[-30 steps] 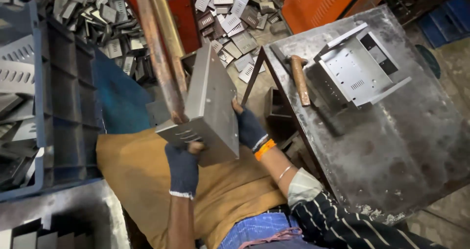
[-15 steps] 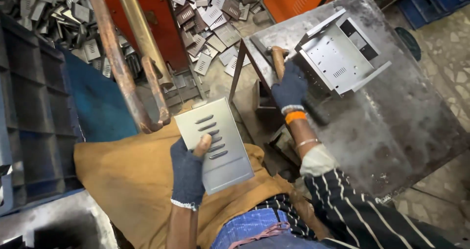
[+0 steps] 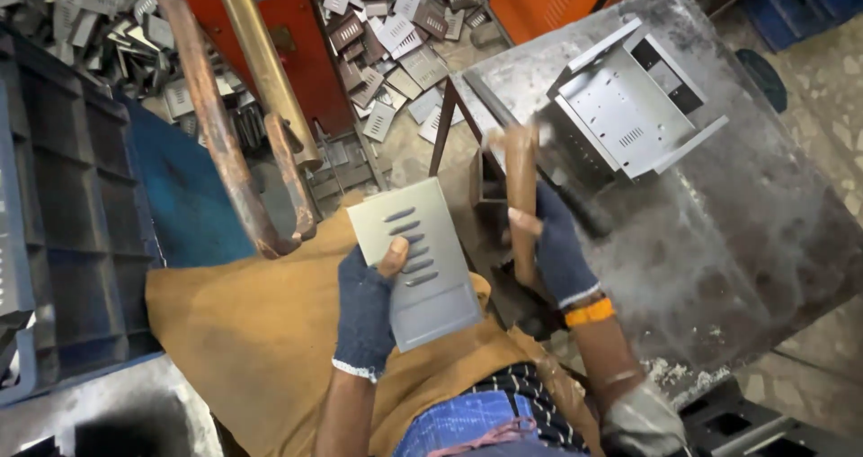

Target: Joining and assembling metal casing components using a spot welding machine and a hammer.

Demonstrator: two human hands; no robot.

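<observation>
1. Cloth [image 3: 243, 331] in a brown-yellow colour lay over the person's lap, nearest the camera, with blue trousers showing just below it.
2. Just above the cloth, the left hand [image 3: 369, 309] in a dark blue glove was closed on a grey metal plate [image 3: 415, 264]. The thumb pressed on its front, next to the slots. I counted six slots in the plate.
3. One second before, both hands held this plate up by the rusty arms. Half a second before, the right hand had let go and reached to the table. Now the plate sat lower, over the lap, held by the left hand alone.
4. The right hand [image 3: 556, 246], also gloved, was closed round the wooden handle of one hammer [image 3: 521, 196] and had lifted it off the table. The plate looked ready to be hit or fixed.
5. Next came the steel table [image 3: 719, 232], with one bent metal box part [image 3: 629, 106] lying on it.
6. Two rusty curved arms [image 3: 234, 142] of a red machine stood to the left, beside a blue crate [image 3: 72, 241].
7. Farthest away, a heap of small plates [image 3: 387, 26] lay on the floor, too many to count.
</observation>
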